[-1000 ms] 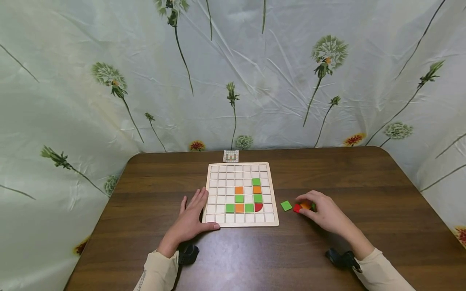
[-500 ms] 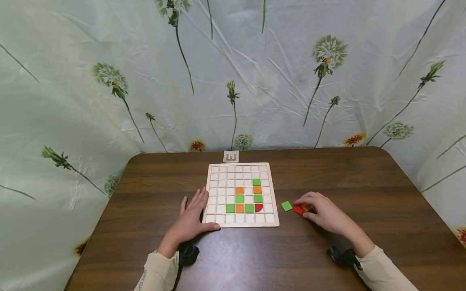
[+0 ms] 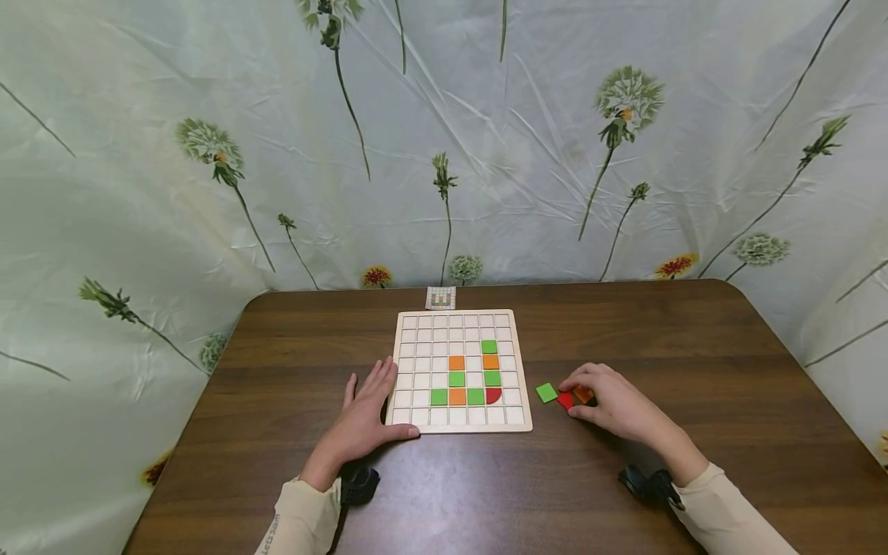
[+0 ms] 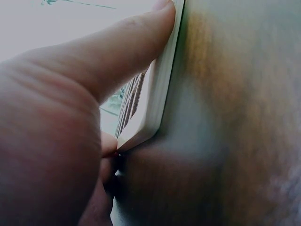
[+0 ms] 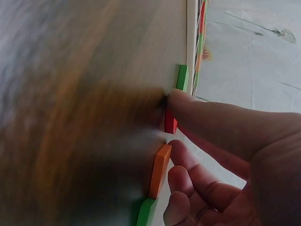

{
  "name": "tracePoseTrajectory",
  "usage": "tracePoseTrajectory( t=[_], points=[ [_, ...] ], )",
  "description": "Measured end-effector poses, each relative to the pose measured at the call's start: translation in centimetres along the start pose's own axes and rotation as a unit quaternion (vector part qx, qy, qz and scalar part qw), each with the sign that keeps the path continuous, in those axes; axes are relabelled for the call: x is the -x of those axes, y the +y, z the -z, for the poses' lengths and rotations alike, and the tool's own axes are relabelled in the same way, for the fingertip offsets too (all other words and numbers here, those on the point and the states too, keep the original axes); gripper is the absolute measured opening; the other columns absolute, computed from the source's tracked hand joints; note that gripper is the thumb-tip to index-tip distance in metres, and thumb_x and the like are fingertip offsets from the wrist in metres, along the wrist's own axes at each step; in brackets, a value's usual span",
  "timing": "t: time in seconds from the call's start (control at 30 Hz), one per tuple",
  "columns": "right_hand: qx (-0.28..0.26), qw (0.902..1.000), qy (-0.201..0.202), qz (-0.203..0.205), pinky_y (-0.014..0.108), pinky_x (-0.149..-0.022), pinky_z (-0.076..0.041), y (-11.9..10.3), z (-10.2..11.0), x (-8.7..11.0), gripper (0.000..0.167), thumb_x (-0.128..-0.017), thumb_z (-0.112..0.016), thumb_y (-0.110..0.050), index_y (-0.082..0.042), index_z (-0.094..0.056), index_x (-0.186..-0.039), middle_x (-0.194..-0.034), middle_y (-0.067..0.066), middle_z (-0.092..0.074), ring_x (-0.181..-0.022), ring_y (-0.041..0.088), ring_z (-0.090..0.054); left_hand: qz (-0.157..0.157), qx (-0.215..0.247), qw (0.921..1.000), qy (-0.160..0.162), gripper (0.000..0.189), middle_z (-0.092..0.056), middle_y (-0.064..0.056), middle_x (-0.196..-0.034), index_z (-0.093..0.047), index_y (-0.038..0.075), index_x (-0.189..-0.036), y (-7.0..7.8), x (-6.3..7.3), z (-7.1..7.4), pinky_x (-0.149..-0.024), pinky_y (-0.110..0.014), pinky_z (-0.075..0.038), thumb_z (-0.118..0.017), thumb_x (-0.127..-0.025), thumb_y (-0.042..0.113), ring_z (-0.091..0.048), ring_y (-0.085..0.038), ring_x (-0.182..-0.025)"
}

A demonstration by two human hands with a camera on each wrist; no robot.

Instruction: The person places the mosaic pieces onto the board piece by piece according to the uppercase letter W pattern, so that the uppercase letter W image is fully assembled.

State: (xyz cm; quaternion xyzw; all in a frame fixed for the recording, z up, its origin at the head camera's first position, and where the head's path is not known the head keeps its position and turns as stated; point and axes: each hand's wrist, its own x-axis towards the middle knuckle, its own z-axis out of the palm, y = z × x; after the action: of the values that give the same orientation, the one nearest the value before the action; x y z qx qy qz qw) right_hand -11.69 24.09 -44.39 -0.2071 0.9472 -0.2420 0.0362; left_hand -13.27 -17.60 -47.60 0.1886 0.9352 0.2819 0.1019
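A pale wooden grid board (image 3: 416, 416) lies on the table with green and orange tiles and one red rounded tile (image 3: 493, 395) in its cells. My left hand (image 3: 364, 420) rests at the board's near left corner, fingers extended along the left side, thumb on the front rim. In the right wrist view the thumb and index finger of my right hand (image 5: 221, 155) pinch a loose red tile (image 5: 170, 123) at its edges. One loose green tile (image 3: 546, 393) lies to its left. An orange tile (image 5: 160, 172) and another green tile (image 5: 146, 212) lie under my right hand.
A small card with a printed grid pattern (image 3: 440, 298) lies behind the board at the back of the brown table (image 3: 659, 331). A flower-printed curtain (image 3: 527, 154) hangs behind the table. Each wrist carries a black camera.
The thumb and index finger of my right hand have closed in on the red tile, which has turned slightly. The green tile behind is now hidden in the head view. My left hand stays put.
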Motion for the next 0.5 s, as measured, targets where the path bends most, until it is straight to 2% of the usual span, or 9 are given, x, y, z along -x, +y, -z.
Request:
tracePoseTrajectory(
  t=[0.5],
  points=[
    [0.01, 0.9999, 0.002, 0.005, 0.043, -0.082, -0.052, -0.31, -0.11, -0.17, 0.022, -0.083, -0.083, -0.014, -0.01, -0.075, -0.103, -0.102, -0.001, -0.065, -0.094, 0.021, -0.059, 0.003, 0.001, 1.0, -0.006, 0.118, -0.009, -0.012, -0.167, -0.013, 0.001, -0.16, 0.08, 0.0, 0.15, -0.117, -0.061, 0.008, -0.076, -0.08, 0.062, -0.001, -0.028, -0.155]
  ],
)
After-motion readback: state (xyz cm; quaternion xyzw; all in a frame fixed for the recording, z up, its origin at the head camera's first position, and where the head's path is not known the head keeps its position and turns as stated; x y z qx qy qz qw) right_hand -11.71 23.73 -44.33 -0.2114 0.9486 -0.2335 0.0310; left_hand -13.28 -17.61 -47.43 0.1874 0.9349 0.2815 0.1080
